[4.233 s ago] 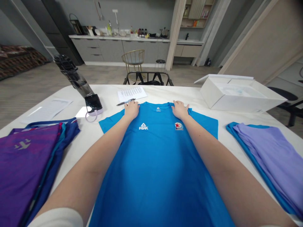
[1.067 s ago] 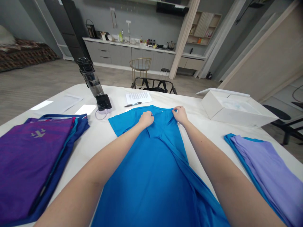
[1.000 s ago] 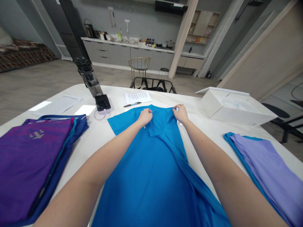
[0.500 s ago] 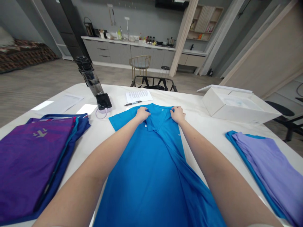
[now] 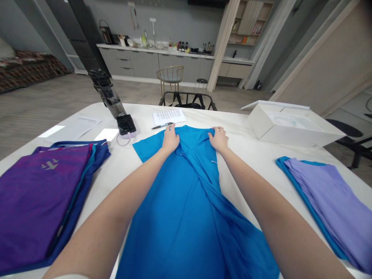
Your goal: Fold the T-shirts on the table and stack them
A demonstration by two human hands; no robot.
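Note:
A blue short-sleeved T-shirt [image 5: 177,201] is spread lengthwise in front of me, its collar at the far end and its right side folded over in loose creases. My left hand [image 5: 171,139] lies on the shoulder left of the collar, fingers stretched forward over the fabric. At the opposite shoulder, my right hand [image 5: 219,138] grips the shirt's edge between thumb and fingers. Small white lettering shows on the chest below that hand.
Folded purple and blue shirts [image 5: 43,201] are stacked at left, a lilac garment [image 5: 331,201] over a blue one at right. A white open box [image 5: 296,130], a pen [image 5: 162,126], a printed sheet [image 5: 168,115] and a black device on a stand [image 5: 126,124] occupy the white table.
My left hand has gone from pinching the collar area to lying flatter with fingers extended. The collar fabric has turned down, and the right chest lettering shows more fully.

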